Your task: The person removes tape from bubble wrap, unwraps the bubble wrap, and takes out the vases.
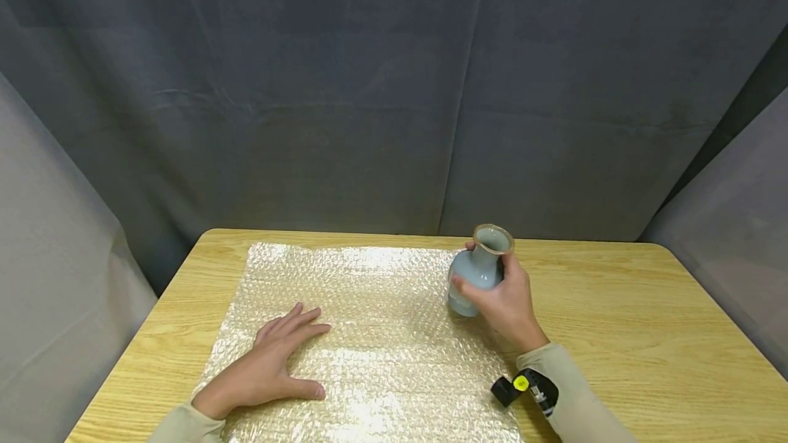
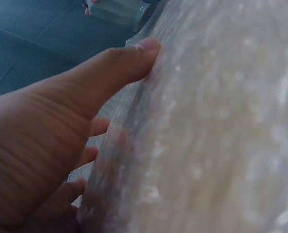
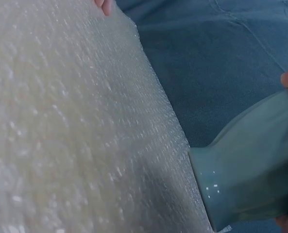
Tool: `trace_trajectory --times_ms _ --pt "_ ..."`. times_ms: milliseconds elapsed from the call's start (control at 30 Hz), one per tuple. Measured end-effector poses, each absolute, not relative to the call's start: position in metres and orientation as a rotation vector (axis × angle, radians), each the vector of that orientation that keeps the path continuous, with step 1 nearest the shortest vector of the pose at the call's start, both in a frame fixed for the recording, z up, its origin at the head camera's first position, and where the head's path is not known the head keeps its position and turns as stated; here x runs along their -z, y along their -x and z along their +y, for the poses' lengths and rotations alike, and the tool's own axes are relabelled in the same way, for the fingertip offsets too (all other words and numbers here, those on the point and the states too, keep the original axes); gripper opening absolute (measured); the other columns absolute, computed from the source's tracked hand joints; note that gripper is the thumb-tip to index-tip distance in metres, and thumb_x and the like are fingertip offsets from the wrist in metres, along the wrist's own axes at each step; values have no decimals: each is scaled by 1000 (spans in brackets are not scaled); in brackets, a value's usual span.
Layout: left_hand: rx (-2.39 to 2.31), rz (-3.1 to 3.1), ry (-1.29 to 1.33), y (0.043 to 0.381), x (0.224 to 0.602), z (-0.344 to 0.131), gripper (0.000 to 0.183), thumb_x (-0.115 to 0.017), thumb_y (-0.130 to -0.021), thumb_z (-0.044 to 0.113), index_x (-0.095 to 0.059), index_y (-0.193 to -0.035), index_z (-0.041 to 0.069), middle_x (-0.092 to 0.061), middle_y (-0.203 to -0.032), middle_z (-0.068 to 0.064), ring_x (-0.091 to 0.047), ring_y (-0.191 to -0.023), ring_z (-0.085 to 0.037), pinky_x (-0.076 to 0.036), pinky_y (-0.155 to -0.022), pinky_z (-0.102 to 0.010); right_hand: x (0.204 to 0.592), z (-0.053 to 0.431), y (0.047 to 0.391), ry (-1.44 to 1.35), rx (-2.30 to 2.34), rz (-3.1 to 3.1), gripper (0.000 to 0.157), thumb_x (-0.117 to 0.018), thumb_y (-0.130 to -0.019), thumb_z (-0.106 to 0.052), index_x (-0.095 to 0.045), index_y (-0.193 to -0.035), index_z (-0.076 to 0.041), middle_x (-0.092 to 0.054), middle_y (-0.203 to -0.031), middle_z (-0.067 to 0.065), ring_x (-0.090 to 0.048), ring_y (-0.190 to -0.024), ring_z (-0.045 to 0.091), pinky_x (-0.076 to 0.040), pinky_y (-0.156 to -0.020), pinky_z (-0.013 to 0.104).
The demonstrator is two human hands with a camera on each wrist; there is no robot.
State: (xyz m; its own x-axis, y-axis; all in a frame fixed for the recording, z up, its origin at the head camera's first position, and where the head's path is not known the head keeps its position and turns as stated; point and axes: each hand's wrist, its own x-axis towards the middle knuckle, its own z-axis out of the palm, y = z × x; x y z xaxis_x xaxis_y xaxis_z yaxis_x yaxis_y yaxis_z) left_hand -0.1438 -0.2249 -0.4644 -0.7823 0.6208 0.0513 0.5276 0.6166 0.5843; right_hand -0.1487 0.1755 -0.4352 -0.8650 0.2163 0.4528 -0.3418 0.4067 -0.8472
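A pale blue-green ceramic vase (image 1: 473, 272) with a brown rim is gripped by my right hand (image 1: 511, 303), thumb on the near side and fingers round the back. It leans slightly, over the right part of a bubble wrap sheet (image 1: 382, 313). The right wrist view shows the base of the vase (image 3: 241, 165) close over the bubble wrap. My left hand (image 1: 271, 364) lies on the left part of the sheet, fingers spread and thumb out. From the left wrist, the thumb (image 2: 119, 63) touches the wrap.
The bubble wrap is spread flat on a wooden table (image 1: 615, 320) with rounded far corners. Dark grey cloth (image 1: 345, 101) hangs behind the table, and lighter panels (image 1: 49, 279) stand at both sides. A black strap device (image 1: 535, 388) sits on the right wrist.
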Motion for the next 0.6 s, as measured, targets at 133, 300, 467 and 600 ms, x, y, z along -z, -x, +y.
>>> trace_trajectory --times_ms 133,300,467,600 --pt "-893 2682 -963 144 464 -225 90 -83 -75 63 -55 -149 22 -38 -167 -11 -20 -159 -46 -16 -117 -74 435 178 149 -101 -1472 -2157 69 -85 -77 3 -55 -138 -8 -69 -132 12 -62 -114 -1 -49 -95 12" --pt "-896 2678 -963 144 464 -225 89 -83 -75 62 -54 -150 22 -38 -167 -12 -20 -159 -46 -15 -117 -74 435 181 151 -89 -1468 -2135 69 -85 -76 5 -55 -137 -7 -69 -130 17 -63 -111 -2 -50 -94 12" --pt "-904 2668 -958 143 464 -225 89 -83 -76 62 -54 -150 22 -37 -167 -12 -19 -159 -46 -14 -117 -74 435 184 153 -56 -1454 -2143 67 -85 -76 3 -57 -135 -8 -70 -129 12 -62 -110 -3 -49 -93 11" --pt "-903 2670 -964 144 464 -224 89 -83 -76 63 -55 -149 22 -38 -167 -12 -20 -159 -47 -15 -117 -74 435 186 153 -47 -1450 -2156 65 -85 -78 1 -57 -136 -9 -70 -130 7 -62 -112 -1 -49 -94 12"
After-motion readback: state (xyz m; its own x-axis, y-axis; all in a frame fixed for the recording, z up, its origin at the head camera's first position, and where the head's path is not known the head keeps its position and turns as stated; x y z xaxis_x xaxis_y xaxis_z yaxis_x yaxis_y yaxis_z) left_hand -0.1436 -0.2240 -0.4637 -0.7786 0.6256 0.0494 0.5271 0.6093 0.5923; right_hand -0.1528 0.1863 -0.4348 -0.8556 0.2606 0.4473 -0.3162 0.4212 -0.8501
